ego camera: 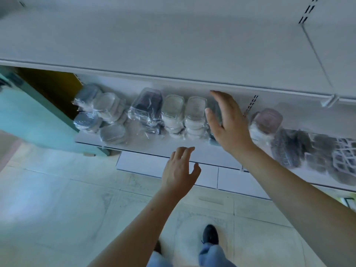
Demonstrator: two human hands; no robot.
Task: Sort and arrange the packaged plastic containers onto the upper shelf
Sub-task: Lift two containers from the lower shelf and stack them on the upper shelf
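Plastic-wrapped packs of containers stand in a row on the lower shelf. Two white packs stand mid-shelf, a dark pack to their left, grey and white packs at the far left. My right hand is raised in front of the shelf with fingers straight, just right of the white packs, covering a bluish pack. My left hand hovers lower, before the shelf's front edge, fingers spread and holding nothing. The upper shelf above is bare.
A pinkish-lidded pack stands right of my right hand, with dark packs and a white lattice basket further right. A teal panel stands at the left. My shoe is on the tiled floor below.
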